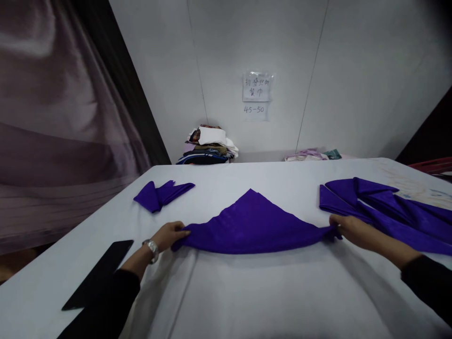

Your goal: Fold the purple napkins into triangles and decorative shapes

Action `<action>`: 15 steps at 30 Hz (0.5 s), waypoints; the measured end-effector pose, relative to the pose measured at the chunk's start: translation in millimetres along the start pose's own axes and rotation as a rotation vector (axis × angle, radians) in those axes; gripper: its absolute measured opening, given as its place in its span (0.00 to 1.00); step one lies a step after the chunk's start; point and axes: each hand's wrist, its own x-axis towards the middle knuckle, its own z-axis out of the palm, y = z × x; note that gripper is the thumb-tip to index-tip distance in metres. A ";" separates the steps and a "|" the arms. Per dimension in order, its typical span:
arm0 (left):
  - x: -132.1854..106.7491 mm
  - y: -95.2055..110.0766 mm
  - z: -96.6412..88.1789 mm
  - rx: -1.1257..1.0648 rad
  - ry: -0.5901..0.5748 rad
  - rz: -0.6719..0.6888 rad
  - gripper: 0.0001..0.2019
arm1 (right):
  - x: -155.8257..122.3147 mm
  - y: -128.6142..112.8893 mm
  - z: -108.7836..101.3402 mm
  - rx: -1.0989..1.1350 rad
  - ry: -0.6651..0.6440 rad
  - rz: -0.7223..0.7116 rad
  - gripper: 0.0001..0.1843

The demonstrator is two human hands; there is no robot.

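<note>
A purple cloth napkin (254,226), doubled into a triangle, spreads across the white table with its point facing away from me. My left hand (171,236), with a silver bracelet at the wrist, pinches the napkin's left corner. At the opposite corner my right hand (349,229) grips the fabric between thumb and fingers. The long near edge sags slightly between both hands. Beyond my left hand lies a folded purple napkin (158,195) with pointed ends. Several more purple napkins (381,205) lie loosely overlapped beside my right hand and forearm.
A flat black object (100,273) rests on the white table (268,296), partly under my left sleeve. Stacked clothes (210,146) and more fabrics (310,155) sit behind the far edge. A handwritten sign (256,89) hangs on the wall; a curtain (52,117) hangs left.
</note>
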 end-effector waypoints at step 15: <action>42.8 113.9 -97.4 -0.200 0.593 0.231 0.18 | 74.0 -5.2 -119.0 0.056 0.581 0.194 0.11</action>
